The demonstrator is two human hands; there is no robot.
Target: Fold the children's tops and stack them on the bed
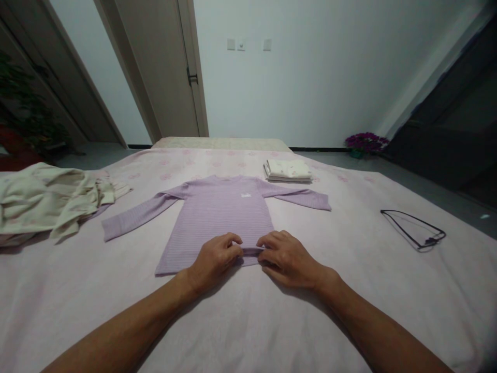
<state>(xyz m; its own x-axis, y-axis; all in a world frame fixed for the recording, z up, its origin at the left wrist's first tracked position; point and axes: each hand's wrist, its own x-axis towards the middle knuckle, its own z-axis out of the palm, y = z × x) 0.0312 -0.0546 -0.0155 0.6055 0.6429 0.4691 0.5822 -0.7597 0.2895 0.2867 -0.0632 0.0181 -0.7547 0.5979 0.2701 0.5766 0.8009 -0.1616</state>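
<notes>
A lilac ribbed long-sleeved top (pixel 221 212) lies flat on the pink bedsheet (pixel 349 290), sleeves spread to both sides, neck pointing away from me. My left hand (pixel 215 258) pinches the near hem of the top, fingers curled over the fabric. My right hand (pixel 285 257) grips the same hem just to the right of it, fingers closed too. The two hands nearly touch at the middle of the hem.
A pile of cream-coloured clothes (pixel 50 199) lies at the left edge of the bed. A folded white garment (pixel 288 170) rests beyond the top's right sleeve. A dark wire hanger (pixel 413 229) lies on the right. A door (pixel 163 67) and potted purple flowers (pixel 365 142) stand behind.
</notes>
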